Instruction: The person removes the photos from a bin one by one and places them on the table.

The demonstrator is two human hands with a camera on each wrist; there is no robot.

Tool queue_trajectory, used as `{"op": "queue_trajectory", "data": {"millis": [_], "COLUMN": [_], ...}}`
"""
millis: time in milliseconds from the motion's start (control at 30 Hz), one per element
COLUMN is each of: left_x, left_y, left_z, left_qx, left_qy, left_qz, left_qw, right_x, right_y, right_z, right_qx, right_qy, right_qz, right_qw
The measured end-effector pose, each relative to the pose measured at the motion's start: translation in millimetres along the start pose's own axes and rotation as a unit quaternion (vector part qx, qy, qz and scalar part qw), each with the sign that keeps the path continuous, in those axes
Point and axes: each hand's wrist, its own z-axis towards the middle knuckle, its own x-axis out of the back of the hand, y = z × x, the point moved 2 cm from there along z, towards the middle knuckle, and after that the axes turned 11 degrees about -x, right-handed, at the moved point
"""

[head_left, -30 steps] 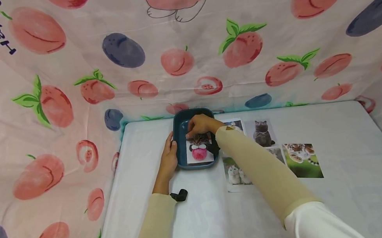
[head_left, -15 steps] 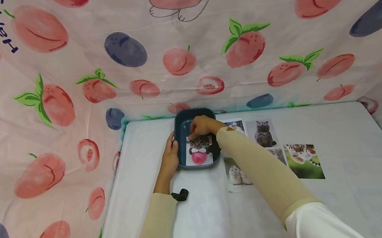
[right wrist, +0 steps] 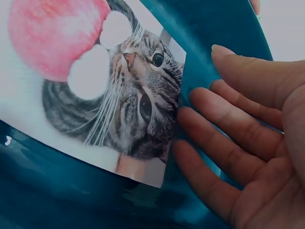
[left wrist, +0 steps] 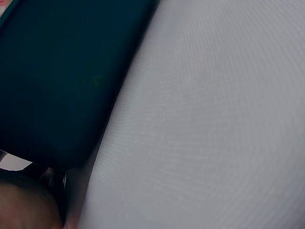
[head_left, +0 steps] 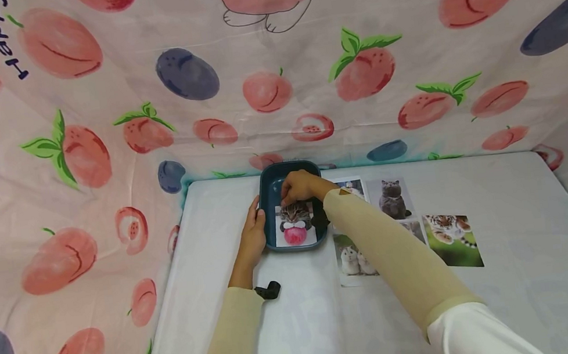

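A dark teal tray (head_left: 274,181) stands at the back of the white table. Inside it, toward the near end, lies a photo card (right wrist: 119,90) of a tabby cat with a pink ball. My right hand (head_left: 300,188) is inside the tray; in the right wrist view its loosely bent fingers touch or nearly touch the card's edge, with the thumb held apart. My left hand (head_left: 252,233) rests along the tray's left outer wall, fingers mostly straight. The left wrist view shows mainly the tray's dark outer side and little of that hand.
Several animal photos lie right of the tray, among them a grey cat photo (head_left: 393,198), a tiger cub photo (head_left: 452,239) and a white kittens photo (head_left: 353,259). My right forearm covers some of them. A fruit-print cloth (head_left: 301,46) hangs behind the table (head_left: 302,332).
The cat photo has shifted slightly toward me and settled lower in the tray. My right hand has come away from its far edge a little; my left hand keeps its place on the tray.
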Motion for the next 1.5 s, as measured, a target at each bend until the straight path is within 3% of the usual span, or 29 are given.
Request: {"op": "queue_trajectory", "data": {"millis": [667,1100,1500], "left_x": [0.3,1.1,1.5], "left_y": [0.4,-0.6,-1.6], "left_z": [0.1,-0.5,0.5], "left_qx": [-0.002,0.006,0.0], "left_qy": [0.002,0.001,-0.002], "left_qz": [0.004,0.008,0.011], "left_qw": [1.0,0.9999,0.9999], "right_x": [-3.2,-1.9,-0.5], "right_y": [0.2,-0.3,3.3], "right_z": [1.0,1.5,-0.6], "right_qx": [0.008,0.027,0.049], "right_qy": [-0.011,0.027,0.025], "right_qz": [0.033,0.031,0.057], "right_qw": [0.999,0.999,0.997]}}
